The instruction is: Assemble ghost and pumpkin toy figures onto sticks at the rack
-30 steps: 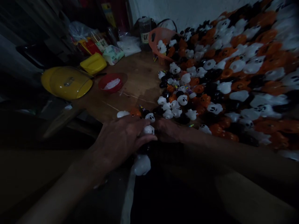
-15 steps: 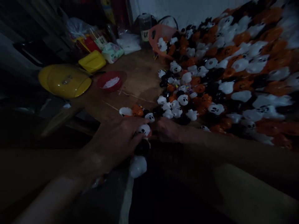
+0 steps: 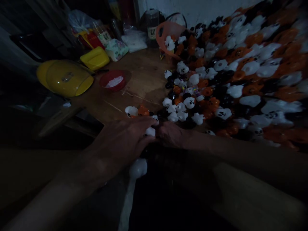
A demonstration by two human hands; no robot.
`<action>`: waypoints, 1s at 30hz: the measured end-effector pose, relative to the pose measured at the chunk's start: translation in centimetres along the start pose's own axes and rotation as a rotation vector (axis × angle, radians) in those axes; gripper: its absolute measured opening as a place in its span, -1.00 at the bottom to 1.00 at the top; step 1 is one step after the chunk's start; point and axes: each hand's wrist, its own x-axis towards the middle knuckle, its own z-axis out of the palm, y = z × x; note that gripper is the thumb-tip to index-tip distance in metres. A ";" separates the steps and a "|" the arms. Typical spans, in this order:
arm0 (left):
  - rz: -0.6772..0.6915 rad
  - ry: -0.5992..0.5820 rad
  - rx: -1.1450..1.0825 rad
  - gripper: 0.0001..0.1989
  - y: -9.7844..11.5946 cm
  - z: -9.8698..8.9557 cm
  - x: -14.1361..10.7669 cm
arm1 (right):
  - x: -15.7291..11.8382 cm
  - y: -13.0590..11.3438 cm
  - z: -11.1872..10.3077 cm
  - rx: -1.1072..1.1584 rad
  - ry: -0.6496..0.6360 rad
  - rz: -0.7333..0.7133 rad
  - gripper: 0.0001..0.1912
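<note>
At the table's front edge, my left hand [image 3: 120,136] is closed round a small white ghost figure [image 3: 150,131], its thumb and forefinger on either side. My right hand [image 3: 169,133] is closed right beside it; what its fingers grip is hidden in the dark. Below my left hand hangs another white figure [image 3: 139,168], past the table edge. A white piece [image 3: 131,111] and an orange piece [image 3: 143,110] lie just behind my left hand, and another small ghost head [image 3: 155,119] shows at its fingertips.
A large heap of white, orange and black figures [image 3: 223,112] covers the right side. An orange basket [image 3: 166,30] stands behind. On the wooden table [image 3: 144,72] are a red bowl [image 3: 103,80] with white bits and a yellow box [image 3: 95,58]; a yellow rounded object [image 3: 64,78] is at left.
My left hand has shifted slightly right, nearer my right hand, and covers more of the ghost figure. The hanging white figure has moved a little up and left.
</note>
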 end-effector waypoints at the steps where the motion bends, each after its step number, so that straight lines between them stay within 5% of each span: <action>1: 0.011 0.010 0.029 -0.65 -0.1 0.3 0.0 | 0.0 -0.1 0.0 -0.004 0.004 0.009 -0.75; 6: 0.085 -0.047 0.017 -0.72 0.2 0.2 -0.2 | -0.2 0.0 -0.7 0.144 0.057 0.005 -0.85; 9: 0.017 -0.053 -0.058 -0.70 0.9 -0.9 -0.2 | -1.5 0.9 -2.7 0.277 0.059 -0.031 -0.85; 15: -0.298 0.002 -0.257 -0.63 1.3 -1.5 0.4 | -2.9 2.3 -3.9 0.061 0.397 0.326 -0.81; 20: -0.188 0.021 -0.153 -0.72 1.2 -0.8 0.9 | 0.4 2.4 -3.2 0.007 0.399 0.345 -0.73; 30: -0.289 0.112 0.023 -0.81 1.6 0.5 0.4 | 4.4 0.5 -5.1 -0.066 0.292 0.135 -0.75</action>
